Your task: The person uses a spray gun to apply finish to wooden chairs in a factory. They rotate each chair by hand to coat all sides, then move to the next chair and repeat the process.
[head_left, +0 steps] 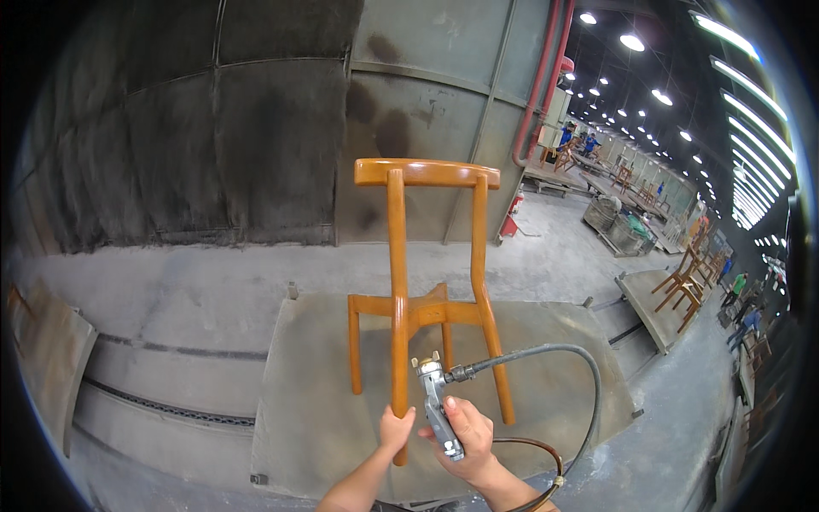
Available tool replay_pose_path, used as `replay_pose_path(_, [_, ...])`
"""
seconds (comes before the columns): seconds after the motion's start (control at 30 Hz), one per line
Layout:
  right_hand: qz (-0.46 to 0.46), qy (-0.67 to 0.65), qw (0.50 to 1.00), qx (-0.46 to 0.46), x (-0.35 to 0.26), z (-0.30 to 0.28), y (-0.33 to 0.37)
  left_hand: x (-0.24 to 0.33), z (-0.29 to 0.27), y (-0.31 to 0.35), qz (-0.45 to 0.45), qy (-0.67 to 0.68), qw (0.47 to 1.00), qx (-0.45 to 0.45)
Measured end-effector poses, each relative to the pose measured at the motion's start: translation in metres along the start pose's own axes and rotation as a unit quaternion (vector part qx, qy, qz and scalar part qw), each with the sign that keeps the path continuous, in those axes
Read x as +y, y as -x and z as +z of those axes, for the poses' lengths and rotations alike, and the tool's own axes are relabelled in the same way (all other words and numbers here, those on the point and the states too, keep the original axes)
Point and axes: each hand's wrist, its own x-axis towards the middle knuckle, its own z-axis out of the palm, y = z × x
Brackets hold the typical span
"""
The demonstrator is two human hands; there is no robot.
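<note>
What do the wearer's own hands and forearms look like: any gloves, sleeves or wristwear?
The left hand and right hand are ungloved, with no ring visible. The left forearm and right forearm are uncovered as far as they show: no sleeve, watch, bracelet or clear marking visible.

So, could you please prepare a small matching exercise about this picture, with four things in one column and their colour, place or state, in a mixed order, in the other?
Column 1
1. Left hand
2. Right hand
3. Nearest chair
4. Pipes

Column 2
A. Red, running up beside the grey wall
B. Orange-brown, with a curved top rail
C. Holding a spray gun
D. Gripping a chair leg

Right pairs: 1-D, 2-C, 3-B, 4-A.
</note>
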Motion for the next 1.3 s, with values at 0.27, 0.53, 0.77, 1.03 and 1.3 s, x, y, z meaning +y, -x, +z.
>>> replay_pose_path(0.27, [0.055,-0.038,0.997,0.033,0.020,0.088,-0.004,0.006,-0.004,-0.012,0.018,-0.061,0.998,-0.013])
replay_pose_path(0.53, [0.069,-0.030,0.994,0.084,0.029,0.093,-0.012,0.027,-0.008,-0.019,-0.008,-0.059,0.998,-0.010])
replay_pose_path(0.77, [0.049,-0.062,0.995,0.056,0.024,0.065,-0.006,0.031,-0.007,-0.012,-0.024,-0.049,0.998,0.011])
replay_pose_path(1.03, [0.157,0.036,0.980,0.114,0.016,-0.038,0.014,0.029,-0.002,0.010,0.004,-0.100,0.995,0.029])
replay_pose_path(1.3, [0.364,-0.086,0.909,0.186,-0.030,-0.194,-0.001,0.022,-0.019,0.045,-0.015,-0.130,0.988,-0.084])
